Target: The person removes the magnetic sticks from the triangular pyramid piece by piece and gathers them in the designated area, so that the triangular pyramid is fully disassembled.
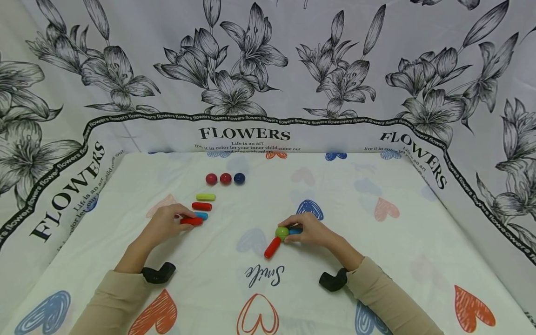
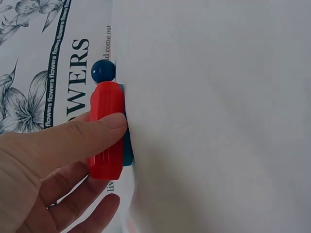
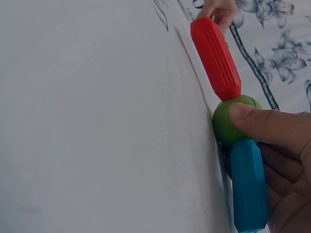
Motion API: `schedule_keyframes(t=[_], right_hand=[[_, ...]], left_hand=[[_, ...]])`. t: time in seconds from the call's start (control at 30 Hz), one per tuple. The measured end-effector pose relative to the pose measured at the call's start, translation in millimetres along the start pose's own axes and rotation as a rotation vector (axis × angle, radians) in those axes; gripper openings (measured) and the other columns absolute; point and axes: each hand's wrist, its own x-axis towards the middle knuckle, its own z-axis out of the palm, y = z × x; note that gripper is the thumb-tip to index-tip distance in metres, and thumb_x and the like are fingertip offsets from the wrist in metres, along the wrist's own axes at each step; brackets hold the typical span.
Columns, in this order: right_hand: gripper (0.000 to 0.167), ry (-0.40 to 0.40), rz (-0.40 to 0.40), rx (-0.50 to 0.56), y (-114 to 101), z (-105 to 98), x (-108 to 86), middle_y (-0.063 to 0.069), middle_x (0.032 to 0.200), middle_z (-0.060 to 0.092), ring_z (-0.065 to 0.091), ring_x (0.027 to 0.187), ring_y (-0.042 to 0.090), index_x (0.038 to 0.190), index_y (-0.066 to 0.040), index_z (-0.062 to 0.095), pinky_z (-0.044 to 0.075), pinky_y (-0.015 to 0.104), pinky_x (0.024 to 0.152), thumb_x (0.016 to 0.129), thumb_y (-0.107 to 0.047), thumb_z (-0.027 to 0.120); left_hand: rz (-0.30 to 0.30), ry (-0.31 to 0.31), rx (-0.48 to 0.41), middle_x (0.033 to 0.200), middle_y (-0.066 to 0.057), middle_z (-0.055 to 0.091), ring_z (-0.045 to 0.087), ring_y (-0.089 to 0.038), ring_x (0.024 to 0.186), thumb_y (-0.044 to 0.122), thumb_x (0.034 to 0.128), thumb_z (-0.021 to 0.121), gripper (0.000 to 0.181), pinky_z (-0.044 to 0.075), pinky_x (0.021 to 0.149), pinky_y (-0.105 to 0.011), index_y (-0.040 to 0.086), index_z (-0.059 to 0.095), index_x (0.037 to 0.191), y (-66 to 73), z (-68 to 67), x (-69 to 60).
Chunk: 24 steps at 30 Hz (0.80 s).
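Note:
My left hand [image 1: 163, 224] pinches a red rod [image 2: 107, 131] between thumb and fingers. Right beside that rod lies a blue rod [image 1: 202, 215], partly covered by it in the left wrist view. Another red rod [image 1: 202, 206] and a yellow-green rod [image 1: 206, 197] lie just beyond. My right hand [image 1: 311, 230] grips a green ball [image 3: 228, 121], its thumb pressed on the ball. A red rod [image 3: 216, 58] and a blue rod [image 3: 249, 187] stick out from this ball at an angle to each other.
Two red balls [image 1: 211, 178] and a dark blue ball [image 1: 239, 178] sit in a row toward the back of the table. A white cloth with hearts [image 1: 335, 298] covers the tabletop. Flower-printed fabric [image 1: 251, 70] hangs behind and at both sides.

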Motion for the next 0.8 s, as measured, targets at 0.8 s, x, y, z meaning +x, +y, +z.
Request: schedule_keyframes(t=[0.8], right_hand=[[0.037, 0.0, -0.002, 0.001, 2, 0, 0.0, 0.016, 0.114, 0.072, 0.067, 0.105, 0.028, 0.114, 0.0, 0.068, 0.057, 0.031, 0.092, 0.08, -0.012, 0.077]], left_hand=[[-0.014, -0.015, 0.02, 0.104, -0.021, 0.071, 0.063, -0.033, 0.096, 0.005, 0.0792, 0.075, 0.019, 0.055, 0.08, -0.041, 0.001, 0.075, 0.098, 0.8, 10.2, 16.7]])
